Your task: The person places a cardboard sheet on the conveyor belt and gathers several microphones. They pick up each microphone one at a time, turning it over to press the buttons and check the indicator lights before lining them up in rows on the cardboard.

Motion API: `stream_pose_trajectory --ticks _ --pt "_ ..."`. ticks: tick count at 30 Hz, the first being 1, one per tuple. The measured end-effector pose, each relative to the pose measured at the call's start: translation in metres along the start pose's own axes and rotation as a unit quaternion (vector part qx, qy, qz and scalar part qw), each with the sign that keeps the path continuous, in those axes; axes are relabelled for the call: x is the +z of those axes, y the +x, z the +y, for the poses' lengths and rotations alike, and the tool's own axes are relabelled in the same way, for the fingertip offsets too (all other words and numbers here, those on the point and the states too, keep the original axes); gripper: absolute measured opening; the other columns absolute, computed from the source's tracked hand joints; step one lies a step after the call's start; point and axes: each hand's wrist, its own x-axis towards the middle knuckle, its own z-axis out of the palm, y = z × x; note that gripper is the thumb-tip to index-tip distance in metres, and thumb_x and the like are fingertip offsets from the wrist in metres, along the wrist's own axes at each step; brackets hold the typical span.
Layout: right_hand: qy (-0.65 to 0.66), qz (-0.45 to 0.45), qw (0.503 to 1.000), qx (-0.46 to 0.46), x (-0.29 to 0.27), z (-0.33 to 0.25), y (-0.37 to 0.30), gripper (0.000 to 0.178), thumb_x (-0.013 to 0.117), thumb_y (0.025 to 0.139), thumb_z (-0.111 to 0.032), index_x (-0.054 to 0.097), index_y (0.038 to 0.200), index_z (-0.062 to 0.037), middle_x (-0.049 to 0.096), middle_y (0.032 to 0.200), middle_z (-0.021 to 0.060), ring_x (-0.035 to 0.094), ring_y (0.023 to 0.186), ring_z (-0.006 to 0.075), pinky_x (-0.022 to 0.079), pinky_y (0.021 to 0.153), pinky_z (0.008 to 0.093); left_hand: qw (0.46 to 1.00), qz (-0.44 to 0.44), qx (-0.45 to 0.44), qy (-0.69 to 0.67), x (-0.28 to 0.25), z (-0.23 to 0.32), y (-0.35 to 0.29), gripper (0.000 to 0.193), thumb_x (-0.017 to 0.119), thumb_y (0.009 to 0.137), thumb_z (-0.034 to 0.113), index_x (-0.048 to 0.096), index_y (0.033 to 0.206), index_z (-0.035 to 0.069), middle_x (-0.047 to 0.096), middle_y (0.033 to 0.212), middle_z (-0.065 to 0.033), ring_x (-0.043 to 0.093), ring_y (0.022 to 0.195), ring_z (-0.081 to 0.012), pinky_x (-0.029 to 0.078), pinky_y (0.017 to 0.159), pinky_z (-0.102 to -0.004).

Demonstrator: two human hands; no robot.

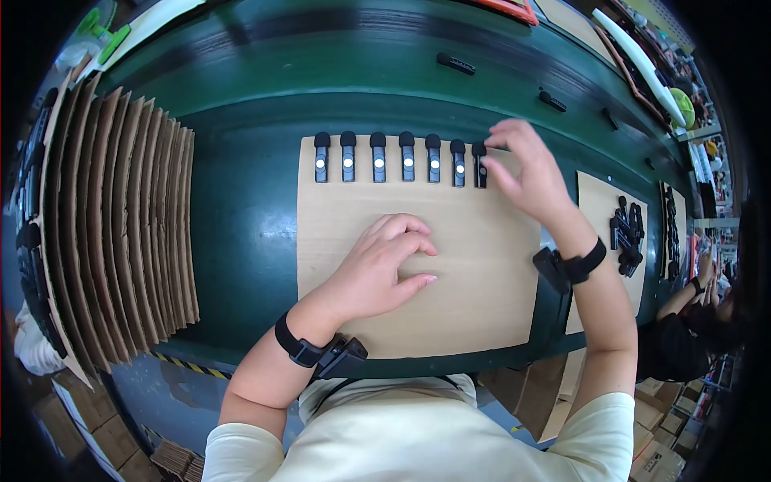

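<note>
Small black clip-on microphones with foam tops and white dots, such as this microphone [379,158], stand side by side along the far edge of a flat cardboard sheet [466,297]. At the row's right end, my right hand [526,173] has its thumb and fingertips on the last microphone [480,169], which is turned partly sideways. My left hand [377,269] hovers over the middle of the sheet, open and holding nothing, its fingers loosely bent and apart from the thumb.
A row of upright cardboard sheets [128,225] stands at the left of the green table [241,225]. Another cardboard [594,217] on the right bears a heap of black microphones [628,233]. Loose microphones [458,63] lie farther back. Another person [683,329] works at the far right.
</note>
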Motion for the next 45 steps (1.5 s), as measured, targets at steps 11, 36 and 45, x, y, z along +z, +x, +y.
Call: stream_pose_trajectory --ticks 11,36,45 --pt "-0.105 -0.029 0.992 0.064 0.033 0.092 0.121 0.026 0.067 0.085 -0.016 0.061 0.107 -0.0029 0.058 0.110 0.0147 0.058 0.103 0.0314 0.047 0.089 0.0366 1.000 -0.004 0.001 0.001 -0.003 0.000 -0.002 0.029 0.075 0.073 0.009 0.061 0.099 0.008 0.054 0.117 -0.0103 0.049 0.113 -0.0310 0.040 0.098 -0.0396" --pt "0.551 0.031 0.792 0.261 0.008 -0.096 -0.039 0.020 0.065 0.089 -0.005 0.064 0.107 0.0032 0.067 0.089 0.0056 0.062 0.078 0.0108 0.050 0.074 0.0242 0.951 0.186 -0.026 -0.247 -0.002 0.009 -0.005 0.027 0.068 0.086 0.011 0.058 0.109 0.002 0.062 0.107 -0.0087 0.059 0.101 -0.0202 0.047 0.091 -0.0329" --pt "0.579 0.059 0.758 0.293 0.028 -0.103 -0.063 0.020 0.065 0.090 -0.005 0.064 0.107 0.0031 0.067 0.088 0.0053 0.063 0.079 0.0103 0.051 0.073 0.0235 0.929 0.172 -0.076 -0.317 -0.004 0.010 -0.007 0.024 0.063 0.091 0.006 0.060 0.114 -0.001 0.063 0.107 -0.0079 0.059 0.099 -0.0137 0.048 0.090 -0.0289"
